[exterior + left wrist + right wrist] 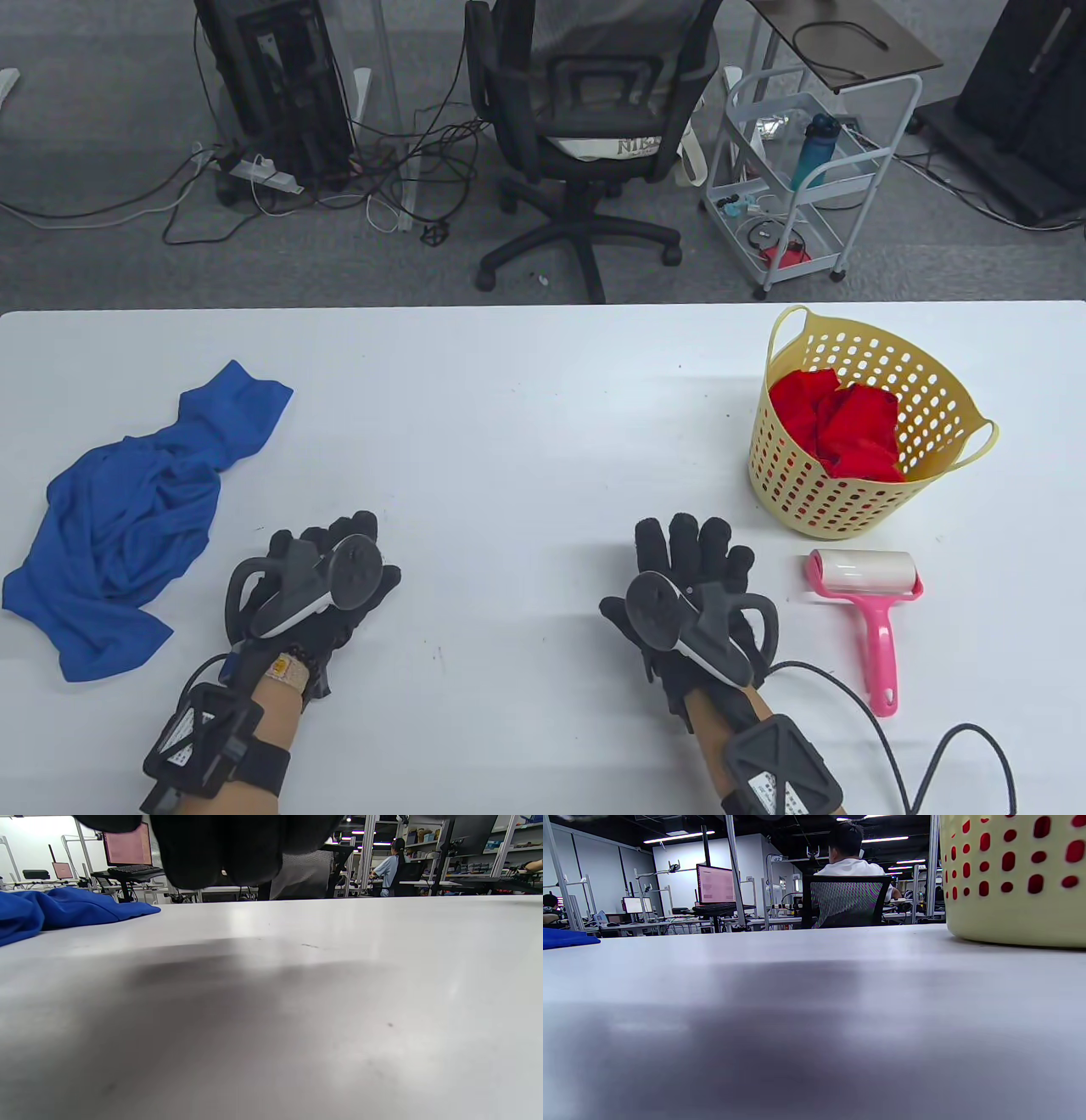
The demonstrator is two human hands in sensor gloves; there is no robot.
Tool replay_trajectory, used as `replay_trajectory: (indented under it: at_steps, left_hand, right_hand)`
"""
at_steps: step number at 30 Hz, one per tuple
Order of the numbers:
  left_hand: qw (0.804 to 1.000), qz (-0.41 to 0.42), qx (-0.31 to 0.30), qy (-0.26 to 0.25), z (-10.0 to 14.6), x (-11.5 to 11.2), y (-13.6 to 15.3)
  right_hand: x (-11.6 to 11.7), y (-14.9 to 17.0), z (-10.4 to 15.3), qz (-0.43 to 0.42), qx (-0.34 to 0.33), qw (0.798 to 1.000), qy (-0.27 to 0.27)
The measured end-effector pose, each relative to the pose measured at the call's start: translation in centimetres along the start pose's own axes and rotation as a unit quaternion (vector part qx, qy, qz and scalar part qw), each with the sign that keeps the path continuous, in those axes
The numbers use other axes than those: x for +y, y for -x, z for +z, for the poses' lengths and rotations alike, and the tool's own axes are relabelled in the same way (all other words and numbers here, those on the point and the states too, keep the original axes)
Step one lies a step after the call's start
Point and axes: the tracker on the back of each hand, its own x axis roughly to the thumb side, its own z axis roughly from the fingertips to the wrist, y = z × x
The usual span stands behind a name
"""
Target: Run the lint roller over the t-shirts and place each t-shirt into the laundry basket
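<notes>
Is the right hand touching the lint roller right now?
Apart. The table view shows bare white table between the right hand and the lint roller, which lies by itself beside the basket.

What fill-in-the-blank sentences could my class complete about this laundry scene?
1. The t-shirt inside the laundry basket is ____.
2. The lint roller has a ____ handle.
3. The blue t-shirt lies nearest the ____ hand.
4. The right hand holds ____.

Missing words: red; pink; left; nothing
</notes>
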Motion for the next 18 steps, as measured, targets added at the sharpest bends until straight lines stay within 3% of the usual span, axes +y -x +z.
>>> replay_trajectory:
  at_steps: [6, 9, 12, 15, 18]
  left_hand:
    - [0.999, -0.022, 0.029, 0.01, -0.1, -0.6, 1.4]
    - [0.995, -0.039, 0.093, -0.012, 0.0, -0.2, 3.9]
    - [0.985, -0.037, 0.167, 0.003, 0.3, -0.9, 7.5]
    - [0.968, -0.027, 0.24, 0.061, 0.8, -2.2, 11.0]
    - [0.94, -0.002, 0.301, 0.159, 1.1, -3.7, 13.2]
  right_hand:
    - [0.7, 1.3, -0.3, 0.006, 0.015, 1.0, -0.022]
    - [0.3, 1.6, -0.2, -0.009, 0.02, 1.0, -0.016]
    - [0.1, 1.7, -0.1, -0.02, 0.025, 0.999, -0.015]
    - [0.2, 1.6, -0.2, -0.025, 0.026, 0.999, -0.017]
    - [0.3, 1.3, -0.2, -0.011, 0.024, 0.999, -0.02]
